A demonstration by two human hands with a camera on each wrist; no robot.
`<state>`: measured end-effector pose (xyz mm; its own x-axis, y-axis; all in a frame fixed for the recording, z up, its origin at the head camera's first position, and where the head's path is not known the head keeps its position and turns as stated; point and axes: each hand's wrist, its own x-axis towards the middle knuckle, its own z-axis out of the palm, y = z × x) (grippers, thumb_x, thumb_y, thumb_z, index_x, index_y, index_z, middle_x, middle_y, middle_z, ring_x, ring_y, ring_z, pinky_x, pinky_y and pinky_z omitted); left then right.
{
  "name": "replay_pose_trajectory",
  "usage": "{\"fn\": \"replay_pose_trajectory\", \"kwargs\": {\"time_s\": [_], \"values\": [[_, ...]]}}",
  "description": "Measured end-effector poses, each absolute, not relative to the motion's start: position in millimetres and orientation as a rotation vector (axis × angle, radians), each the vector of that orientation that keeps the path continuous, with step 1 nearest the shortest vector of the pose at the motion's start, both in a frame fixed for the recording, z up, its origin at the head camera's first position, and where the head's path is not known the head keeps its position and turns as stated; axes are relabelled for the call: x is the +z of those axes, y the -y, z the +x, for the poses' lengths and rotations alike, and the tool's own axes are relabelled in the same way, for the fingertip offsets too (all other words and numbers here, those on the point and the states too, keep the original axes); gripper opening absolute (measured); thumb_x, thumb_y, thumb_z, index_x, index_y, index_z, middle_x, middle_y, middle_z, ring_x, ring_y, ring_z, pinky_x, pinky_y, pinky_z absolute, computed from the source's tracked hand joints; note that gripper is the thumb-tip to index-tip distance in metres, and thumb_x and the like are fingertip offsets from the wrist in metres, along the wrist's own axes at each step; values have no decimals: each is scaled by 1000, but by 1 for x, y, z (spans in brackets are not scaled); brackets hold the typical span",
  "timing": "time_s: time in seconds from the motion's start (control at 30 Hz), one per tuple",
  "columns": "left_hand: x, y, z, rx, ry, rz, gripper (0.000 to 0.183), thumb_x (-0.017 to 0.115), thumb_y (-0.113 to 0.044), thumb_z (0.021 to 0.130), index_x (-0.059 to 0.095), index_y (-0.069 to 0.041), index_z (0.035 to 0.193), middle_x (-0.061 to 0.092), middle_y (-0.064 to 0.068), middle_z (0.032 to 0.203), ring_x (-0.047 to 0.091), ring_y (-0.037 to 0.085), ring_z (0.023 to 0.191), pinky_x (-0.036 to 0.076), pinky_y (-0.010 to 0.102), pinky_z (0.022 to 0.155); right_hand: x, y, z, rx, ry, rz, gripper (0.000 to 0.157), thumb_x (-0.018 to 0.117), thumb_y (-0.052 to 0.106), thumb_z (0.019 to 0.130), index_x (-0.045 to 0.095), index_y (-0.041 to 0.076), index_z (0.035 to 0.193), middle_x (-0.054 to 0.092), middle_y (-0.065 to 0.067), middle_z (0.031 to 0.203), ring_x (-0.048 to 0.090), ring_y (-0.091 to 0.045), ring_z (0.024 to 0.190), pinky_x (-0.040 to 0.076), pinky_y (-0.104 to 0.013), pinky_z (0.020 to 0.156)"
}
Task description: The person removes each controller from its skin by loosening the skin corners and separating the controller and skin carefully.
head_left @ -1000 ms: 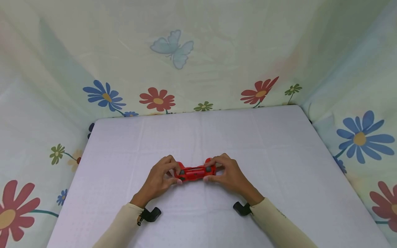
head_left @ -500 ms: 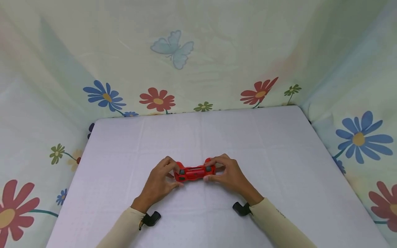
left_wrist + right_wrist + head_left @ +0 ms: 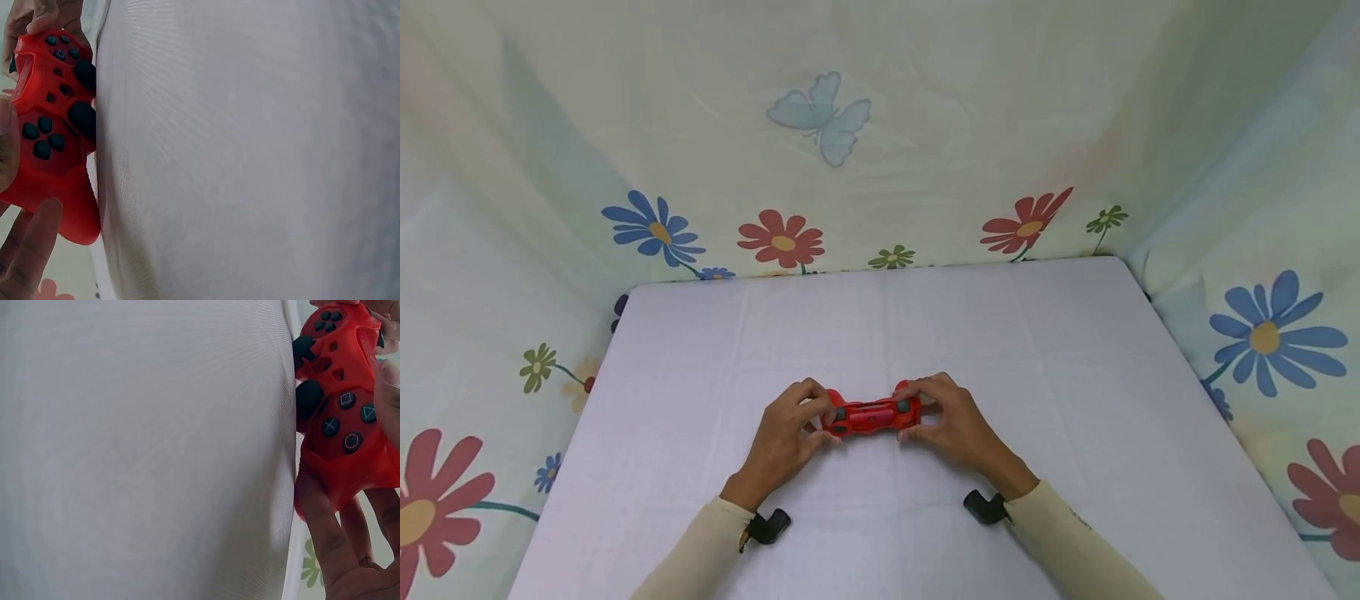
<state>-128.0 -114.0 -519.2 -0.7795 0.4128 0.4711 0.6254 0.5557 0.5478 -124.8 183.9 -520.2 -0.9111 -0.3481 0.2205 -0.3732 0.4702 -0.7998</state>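
A red game controller point(image 3: 871, 417) stands tilted on the table in front of the person, its shoulder-button edge upward and its handles pointing away. At one end the left hand point(image 3: 782, 433) grips it, fingers over the top and thumb by the near side. Round the opposite end curl the fingers of the right hand point(image 3: 955, 425), thumb at the lower near edge. The left wrist view shows the dark direction buttons point(image 3: 42, 149) and two thumbsticks point(image 3: 82, 120) close against the cloth. Symbol buttons point(image 3: 330, 427) show in the right wrist view, with fingers under the handle.
A white cloth covers the table point(image 3: 970, 325). Flower-printed curtains point(image 3: 925, 125) hang along its back and both sides. Each wrist wears a small black camera, the left camera point(image 3: 769, 527) and the right camera point(image 3: 983, 507).
The left thumb has slipped down off the controller's near side and stays by its lower edge. The right thumb has shifted slightly. The controller has barely moved.
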Motion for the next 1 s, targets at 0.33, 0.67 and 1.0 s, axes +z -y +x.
{"fn": "replay_pose_trajectory", "kwargs": {"time_s": [0.33,0.67,1.0], "values": [[-510,114,-129,-1136,2582,-856,49,101,-8,69,65,-19,102,64,-10,102,63,7,97,61,23,69,-518,-183,-126,1480,2691,598,52,99,20,71,76,27,117,74,5,122,62,-17,116,64,-40,90],[-483,102,-128,-757,2670,-998,15,93,-30,81,80,-26,89,61,-9,99,59,5,83,50,22,69,-520,-182,-127,1539,2680,592,52,99,17,71,76,25,117,73,6,122,61,-16,118,64,-33,90],[-470,92,-131,-683,2712,-1030,19,92,-26,83,73,-21,83,61,-9,91,61,5,72,49,19,64,-521,-183,-127,1552,2671,575,50,99,18,72,77,25,116,72,7,119,61,-15,117,64,-32,88]]}}
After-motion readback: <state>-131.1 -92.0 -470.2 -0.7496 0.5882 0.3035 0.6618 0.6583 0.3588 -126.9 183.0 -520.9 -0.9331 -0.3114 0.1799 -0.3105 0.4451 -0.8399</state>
